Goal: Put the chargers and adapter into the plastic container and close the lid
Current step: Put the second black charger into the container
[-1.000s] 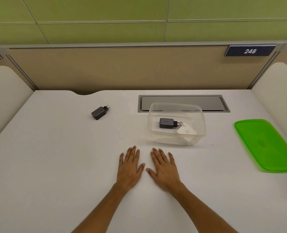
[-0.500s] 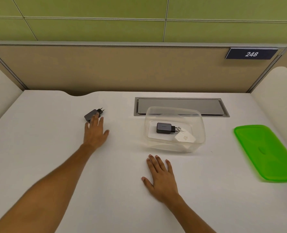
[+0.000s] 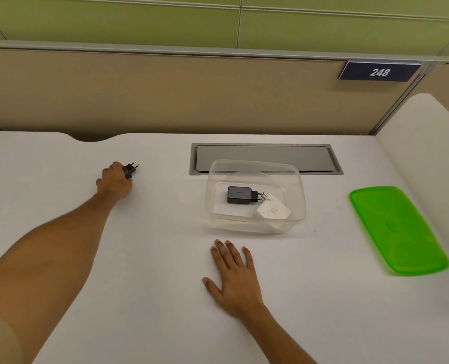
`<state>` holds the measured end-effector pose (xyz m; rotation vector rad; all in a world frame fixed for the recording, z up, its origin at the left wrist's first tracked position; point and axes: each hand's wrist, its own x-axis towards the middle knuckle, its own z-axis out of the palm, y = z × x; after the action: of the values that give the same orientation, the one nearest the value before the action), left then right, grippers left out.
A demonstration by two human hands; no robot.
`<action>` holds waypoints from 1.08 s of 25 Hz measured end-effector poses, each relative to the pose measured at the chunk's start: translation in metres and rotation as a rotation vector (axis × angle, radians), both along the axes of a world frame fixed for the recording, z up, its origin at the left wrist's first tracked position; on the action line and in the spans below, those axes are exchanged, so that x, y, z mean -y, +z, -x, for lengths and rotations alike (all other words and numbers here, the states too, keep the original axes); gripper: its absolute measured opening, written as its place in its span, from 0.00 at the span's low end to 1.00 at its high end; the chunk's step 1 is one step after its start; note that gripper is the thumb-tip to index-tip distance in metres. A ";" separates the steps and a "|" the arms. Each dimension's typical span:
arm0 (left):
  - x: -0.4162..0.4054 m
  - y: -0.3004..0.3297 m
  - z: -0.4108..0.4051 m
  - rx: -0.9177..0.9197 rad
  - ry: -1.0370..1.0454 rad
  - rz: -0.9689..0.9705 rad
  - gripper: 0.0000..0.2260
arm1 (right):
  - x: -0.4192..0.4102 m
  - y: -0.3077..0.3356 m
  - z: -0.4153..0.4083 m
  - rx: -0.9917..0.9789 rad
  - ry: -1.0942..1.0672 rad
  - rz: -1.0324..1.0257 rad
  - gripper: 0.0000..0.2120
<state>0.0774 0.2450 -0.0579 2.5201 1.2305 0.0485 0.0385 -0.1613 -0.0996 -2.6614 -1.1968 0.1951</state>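
A clear plastic container (image 3: 256, 227) stands open on the white desk, right of centre. Inside it lie a black charger (image 3: 239, 195) and a white adapter (image 3: 272, 210), touching each other. Far to its left, my left hand (image 3: 115, 181) is curled around a second black charger (image 3: 130, 169); only its plug end and prongs show past my fingers. My right hand (image 3: 235, 275) lies flat on the desk in front of the container, fingers spread, holding nothing. The green lid (image 3: 396, 229) rests on the desk at the right, apart from the container.
A grey cable hatch (image 3: 266, 158) is set into the desk just behind the container. A beige partition with a plate marked 248 (image 3: 379, 72) closes off the back. White rounded side panels (image 3: 428, 143) rise at the desk's right edge.
My left hand left its spot beside the right hand, reached forward-left to the loose black charger and closed around it. The right hand stayed flat on the desk.
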 end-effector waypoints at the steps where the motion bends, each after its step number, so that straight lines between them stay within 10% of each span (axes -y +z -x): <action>1: -0.001 0.001 -0.001 0.014 0.010 0.010 0.15 | 0.000 -0.001 0.000 0.001 -0.003 -0.003 0.32; 7: 0.013 0.014 -0.001 -0.064 0.034 -0.049 0.22 | 0.001 0.000 0.001 -0.002 -0.004 -0.022 0.32; 19: 0.179 0.111 -0.029 0.379 -0.510 -0.056 0.16 | 0.001 0.005 0.002 -0.020 -0.006 -0.032 0.32; 27: 0.262 0.096 -0.062 -0.072 -0.886 0.005 0.14 | 0.001 0.006 0.002 -0.041 -0.004 -0.032 0.32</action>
<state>0.1392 -0.0166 0.0383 2.8376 0.0483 -0.2535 0.0363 -0.1619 -0.0938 -2.6191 -1.1723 0.2271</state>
